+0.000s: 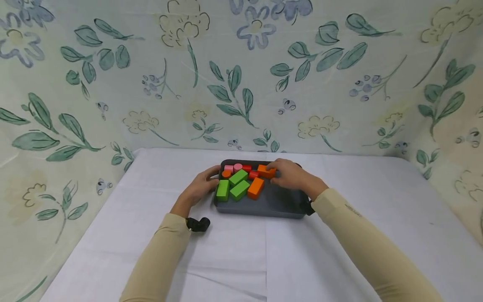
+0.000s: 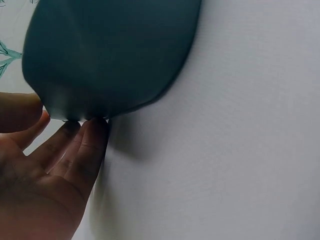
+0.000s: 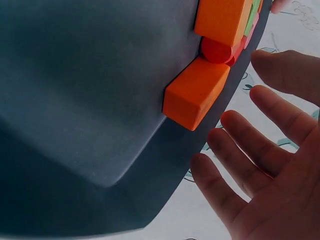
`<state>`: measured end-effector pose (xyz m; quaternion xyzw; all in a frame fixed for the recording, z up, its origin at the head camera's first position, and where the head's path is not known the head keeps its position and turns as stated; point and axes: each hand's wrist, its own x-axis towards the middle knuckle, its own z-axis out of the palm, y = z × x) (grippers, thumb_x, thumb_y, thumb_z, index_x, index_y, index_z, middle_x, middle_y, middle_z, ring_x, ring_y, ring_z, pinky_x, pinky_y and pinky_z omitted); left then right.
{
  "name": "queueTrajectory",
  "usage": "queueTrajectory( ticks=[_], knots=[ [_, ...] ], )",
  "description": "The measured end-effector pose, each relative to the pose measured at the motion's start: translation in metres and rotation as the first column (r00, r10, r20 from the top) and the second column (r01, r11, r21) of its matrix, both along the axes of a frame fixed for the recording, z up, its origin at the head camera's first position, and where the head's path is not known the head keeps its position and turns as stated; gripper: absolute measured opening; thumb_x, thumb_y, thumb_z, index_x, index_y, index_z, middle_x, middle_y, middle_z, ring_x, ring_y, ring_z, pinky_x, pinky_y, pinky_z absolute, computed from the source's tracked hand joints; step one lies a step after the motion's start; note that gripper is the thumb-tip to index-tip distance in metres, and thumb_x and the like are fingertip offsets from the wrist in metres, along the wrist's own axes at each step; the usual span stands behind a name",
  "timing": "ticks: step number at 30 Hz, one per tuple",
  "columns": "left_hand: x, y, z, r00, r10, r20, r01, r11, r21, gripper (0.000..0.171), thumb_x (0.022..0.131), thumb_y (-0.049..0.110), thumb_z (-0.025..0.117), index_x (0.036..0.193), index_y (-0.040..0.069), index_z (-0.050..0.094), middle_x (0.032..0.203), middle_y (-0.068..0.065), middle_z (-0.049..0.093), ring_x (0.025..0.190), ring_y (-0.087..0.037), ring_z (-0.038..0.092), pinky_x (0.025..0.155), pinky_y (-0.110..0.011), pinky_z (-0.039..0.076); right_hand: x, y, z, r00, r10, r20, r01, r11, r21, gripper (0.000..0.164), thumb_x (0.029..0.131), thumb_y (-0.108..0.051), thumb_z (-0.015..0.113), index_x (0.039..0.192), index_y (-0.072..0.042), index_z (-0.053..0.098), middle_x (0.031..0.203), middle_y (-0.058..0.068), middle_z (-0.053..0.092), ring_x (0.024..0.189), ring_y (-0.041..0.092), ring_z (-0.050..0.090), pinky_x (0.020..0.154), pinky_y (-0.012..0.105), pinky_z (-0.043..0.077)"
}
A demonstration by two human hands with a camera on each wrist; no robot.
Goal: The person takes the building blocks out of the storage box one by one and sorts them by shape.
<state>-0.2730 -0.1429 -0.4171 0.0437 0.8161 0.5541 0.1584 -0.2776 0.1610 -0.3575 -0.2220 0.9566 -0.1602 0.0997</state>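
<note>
A dark grey tray (image 1: 260, 212) holds several wooden-looking blocks, grouped toward its left and far side. At its left end, my left hand (image 1: 200, 186) grips the edge; the left wrist view has thumb and fingertips (image 2: 92, 127) on the tray's end wall. My right hand (image 1: 288, 173) is over the far rim, fingers spread and holding nothing, beside an orange block (image 1: 266, 171). A gap shows between those fingers and the orange block (image 3: 195, 92) in the right wrist view. Another orange block (image 1: 255, 188) and a red cylinder (image 1: 253, 174) lie close by.
Green blocks (image 1: 239, 190) fill the tray's left part. Behind them are a pink cylinder (image 1: 237, 167), a pink block (image 1: 228, 168) and an orange cylinder (image 1: 226, 174). White cloth (image 1: 226, 260) covers the table, and a floral curtain (image 1: 241, 84) hangs behind it.
</note>
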Motion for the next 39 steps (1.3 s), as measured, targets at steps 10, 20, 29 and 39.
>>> queueTrajectory(
  ticks=[10,20,29,39],
  knots=[
    [-0.002,0.012,0.003,1.0,0.021,0.009,-0.021,1.0,-0.002,0.062,0.099,0.009,0.048,0.156,0.027,0.031,0.163,-0.009,0.031,0.15,-0.032,0.033,0.123,-0.05,0.029,-0.014,-0.002,-0.006,0.999,-0.025,-0.034,0.028,0.996,0.084,0.045,0.091,-0.008,0.065,0.136,-0.007,0.059,0.137,0.016,0.057,0.118,0.031,0.055,0.11,0.047,0.047],
    [0.0,0.008,-0.003,0.999,0.03,0.021,-0.03,0.999,0.026,0.061,0.1,0.009,0.046,0.156,0.028,0.031,0.163,-0.008,0.03,0.15,-0.031,0.031,0.122,-0.05,0.031,-0.017,-0.007,-0.015,0.998,-0.059,0.006,0.058,0.996,0.064,0.051,0.089,0.001,0.06,0.139,-0.005,0.055,0.137,0.015,0.054,0.113,0.029,0.053,0.111,0.044,0.047],
    [0.001,0.001,-0.002,0.998,0.051,0.026,-0.052,0.997,0.049,0.061,0.1,0.007,0.045,0.156,0.027,0.031,0.164,-0.009,0.029,0.15,-0.032,0.03,0.123,-0.051,0.029,-0.021,-0.017,-0.018,0.998,-0.065,0.006,0.065,0.997,-0.035,0.038,0.085,-0.007,0.069,0.121,-0.001,0.059,0.129,0.013,0.058,0.109,0.027,0.053,0.108,0.042,0.048],
    [0.003,0.005,-0.001,0.998,0.05,0.048,-0.053,0.997,0.064,0.061,0.1,0.007,0.044,0.157,0.026,0.03,0.165,-0.012,0.026,0.151,-0.034,0.029,0.124,-0.052,0.026,-0.024,-0.017,-0.024,0.991,-0.096,0.097,0.098,0.995,-0.018,0.059,0.086,-0.009,0.069,0.142,-0.006,0.049,0.142,0.014,0.049,0.119,0.029,0.051,0.114,0.043,0.044]
  ],
)
